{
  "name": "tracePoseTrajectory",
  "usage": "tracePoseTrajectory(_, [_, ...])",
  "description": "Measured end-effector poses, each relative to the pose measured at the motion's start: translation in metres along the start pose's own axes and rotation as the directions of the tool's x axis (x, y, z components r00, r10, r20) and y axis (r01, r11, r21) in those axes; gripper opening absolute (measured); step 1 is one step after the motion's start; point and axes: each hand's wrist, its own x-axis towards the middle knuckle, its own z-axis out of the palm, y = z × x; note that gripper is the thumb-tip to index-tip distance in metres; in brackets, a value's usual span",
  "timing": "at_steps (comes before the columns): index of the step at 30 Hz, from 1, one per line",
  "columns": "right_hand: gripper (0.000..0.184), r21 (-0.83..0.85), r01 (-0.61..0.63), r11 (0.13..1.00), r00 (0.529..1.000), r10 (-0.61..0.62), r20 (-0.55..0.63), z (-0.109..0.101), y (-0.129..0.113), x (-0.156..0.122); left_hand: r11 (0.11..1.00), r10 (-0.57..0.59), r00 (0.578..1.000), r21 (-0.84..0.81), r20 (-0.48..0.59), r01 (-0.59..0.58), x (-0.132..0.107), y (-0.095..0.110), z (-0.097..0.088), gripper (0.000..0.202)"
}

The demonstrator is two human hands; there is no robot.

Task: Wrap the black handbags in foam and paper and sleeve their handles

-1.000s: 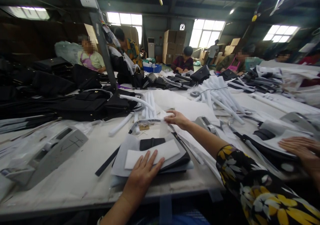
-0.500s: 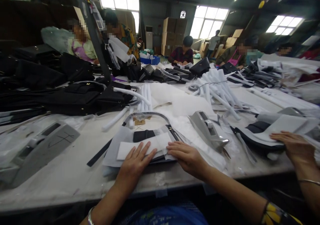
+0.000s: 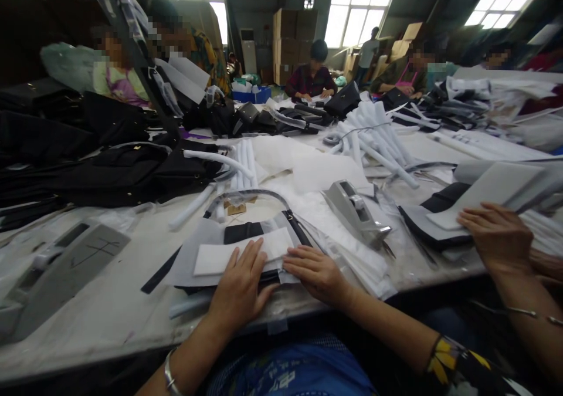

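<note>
A black bag [image 3: 244, 232] lies on the table in front of me, its arched handle [image 3: 250, 193] in grey wrapping at the far side. A thin white sheet [image 3: 182, 267] is spread over part of the bag, and a white foam strip [image 3: 215, 258] rests on top. My left hand [image 3: 241, 284] presses on the foam strip with its fingers stretched out and its thumb at the bag's near edge. My right hand [image 3: 319, 273] lies flat on the right end of the sheet, fingers extended side by side. The thing's near edge is partly hidden by my hands.
Grey tape dispensers stand left [image 3: 65, 273] and right [image 3: 356, 214]. Behind are white foam tubes [image 3: 373, 132] in a bundle and black bags [image 3: 118, 173] in a pile. At right, a co-worker's hand [image 3: 497, 232] holds a white sheet over another black bag. More people sit across the table.
The view has shifted, so the scene sits a little further left and higher. My left thumb has moved down toward the bag's near edge. At right, the co-worker's white sheet is tilted up more.
</note>
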Motion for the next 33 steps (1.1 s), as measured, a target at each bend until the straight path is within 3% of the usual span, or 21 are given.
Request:
tracePoseTrajectory(4, [0.042,0.022,-0.003,1.000,1.000,0.004,-0.015,-0.001,-0.004,-0.003,0.998,0.060,0.997,0.011,-0.048,-0.059,-0.009,0.002,0.011,0.062])
tracePoseTrajectory(7, [0.033,0.112,-0.012,0.994,0.998,0.006,0.060,-0.017,-0.006,0.007,0.996,0.090,0.995,0.031,-0.030,-0.089,-0.014,0.003,0.015,0.060])
tracePoseTrajectory(11, [0.024,0.203,-0.211,0.956,0.964,0.169,0.206,-0.034,0.008,0.052,0.996,0.080,0.996,0.036,-0.038,-0.079,-0.015,0.003,0.018,0.060])
tracePoseTrajectory(14, [0.026,0.046,-0.234,0.971,0.936,0.212,0.281,-0.016,0.031,0.095,0.997,0.074,0.996,0.025,-0.050,-0.072,-0.014,0.002,0.020,0.056])
tracePoseTrajectory(17, [0.041,-0.118,-0.144,0.983,0.846,0.184,0.501,0.014,0.051,0.119,0.998,0.064,0.996,0.014,-0.065,-0.064,-0.014,0.002,0.022,0.054])
tracePoseTrajectory(20, [0.042,-0.221,-0.135,0.966,0.777,0.241,0.581,0.032,0.060,0.120,0.998,0.068,0.996,0.019,-0.056,-0.067,-0.015,0.001,0.024,0.054])
tracePoseTrajectory(25, [0.037,-0.325,-0.151,0.934,0.762,0.320,0.564,0.030,0.060,0.112,0.997,0.072,0.995,0.028,-0.070,-0.070,-0.015,0.001,0.025,0.055])
tracePoseTrajectory(30, [0.031,-0.292,-0.113,0.950,0.742,0.276,0.611,0.028,0.066,0.122,0.992,0.110,0.992,0.066,-0.066,-0.106,-0.016,0.000,0.024,0.057])
tracePoseTrajectory(33, [0.026,-0.231,-0.123,0.965,0.756,0.241,0.608,0.019,0.067,0.121,0.992,0.117,0.991,0.057,-0.072,-0.113,-0.016,-0.001,0.024,0.056])
